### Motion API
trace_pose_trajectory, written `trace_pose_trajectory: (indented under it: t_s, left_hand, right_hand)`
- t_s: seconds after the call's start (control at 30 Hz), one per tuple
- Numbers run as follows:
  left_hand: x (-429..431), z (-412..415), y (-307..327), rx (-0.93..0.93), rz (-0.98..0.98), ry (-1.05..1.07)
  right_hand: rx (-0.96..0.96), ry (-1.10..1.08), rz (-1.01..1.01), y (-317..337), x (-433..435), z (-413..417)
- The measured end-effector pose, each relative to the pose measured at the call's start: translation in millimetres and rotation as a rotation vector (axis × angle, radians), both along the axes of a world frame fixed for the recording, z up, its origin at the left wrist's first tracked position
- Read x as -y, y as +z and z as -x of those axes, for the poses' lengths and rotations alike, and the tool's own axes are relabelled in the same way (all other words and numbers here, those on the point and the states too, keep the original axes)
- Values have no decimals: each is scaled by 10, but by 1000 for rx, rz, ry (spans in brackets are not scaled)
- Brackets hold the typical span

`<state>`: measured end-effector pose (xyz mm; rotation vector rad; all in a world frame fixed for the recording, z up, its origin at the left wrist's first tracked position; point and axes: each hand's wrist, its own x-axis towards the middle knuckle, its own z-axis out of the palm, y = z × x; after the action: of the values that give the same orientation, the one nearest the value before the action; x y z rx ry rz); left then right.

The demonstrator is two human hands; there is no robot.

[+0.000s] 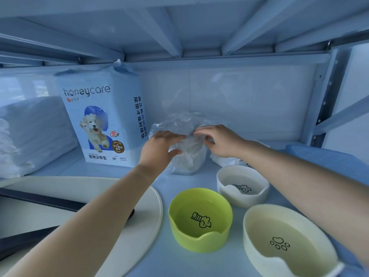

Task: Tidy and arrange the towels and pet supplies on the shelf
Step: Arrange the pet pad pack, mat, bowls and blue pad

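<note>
Behind the green bowl (199,218), your left hand (161,145) and right hand (218,139) curl fingers (175,136) around a clear bag (182,121), contents unclear.

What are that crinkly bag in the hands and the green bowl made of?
The bag: probably thin clear plastic film, see-through, wrinkled, shiny. The green bowl: smooth and glossy with a printed drawing, so glazed ceramic or hard plastic; the picture cannot settle which.
</note>
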<state>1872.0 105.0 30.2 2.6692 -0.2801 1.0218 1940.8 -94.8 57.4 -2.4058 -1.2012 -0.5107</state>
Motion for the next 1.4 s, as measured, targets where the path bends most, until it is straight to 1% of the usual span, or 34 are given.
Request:
trace_pose_trajectory:
  t_s: [0.07, 0.2, 0.27, 0.43, 0.5, 0.6, 0.7, 0.77, 0.87, 0.93, 1.03, 1.1, 1.17, 1.3, 1.4]
  left_hand:
    - [26, -3, -3, 7, 8, 22]
    - [38, -30, -5, -12, 19, 112]
    - [55, -49, 18, -36, 39, 140]
    - [134, -30, 53, -127, -18, 165]
    - [221, 12, 97, -97, -16, 149]
    - [475, 74, 210, 20, -35, 115]
    - [729, 52, 258, 115, -61, -6]
    - [835, -16, 240, 52, -50, -107]
    - [910, -149, 138, -132, -102, -215]
    - [925, -222, 74, -195, -198, -232]
    - [952, -311, 36, -268, -358, -201]
    - [990, -370, 19, -296, -400, -214]
    - [1024, -430, -20, -341, -364, -258]
    - [1033, -510, -158, -526, -281, -335]
    - [1015, -510, -207, -546, -269, -345]
  right_hand:
    - [-42, 1, -69, -33, 79, -2]
    - [-105, -64, -189, -22, 369, -3]
    - [-124, -121, -184, -38, 550, -7]
    - [-131, -233, -155, -121, 955, -20]
    - [-120, -253, -128, -140, 1075, -37]
    - [-111, -276, -89, -181, 1194, -78]
    - [-141, -282, -70, -215, 1244, -95]
    - [-133, -269, -18, -236, 1251, -99]
    - [-110, -275, 107, -252, 1232, -116]
    - [-103, -296, 187, -271, 1215, -157]
    - [-95, -314, 269, -322, 1192, -227]
    - [-88, -318, 306, -346, 1169, -257]
    - [-87, -317, 334, -358, 1140, -282]
    - [-133, -324, 340, -400, 1112, -366]
    - [-154, -327, 314, -424, 1128, -415]
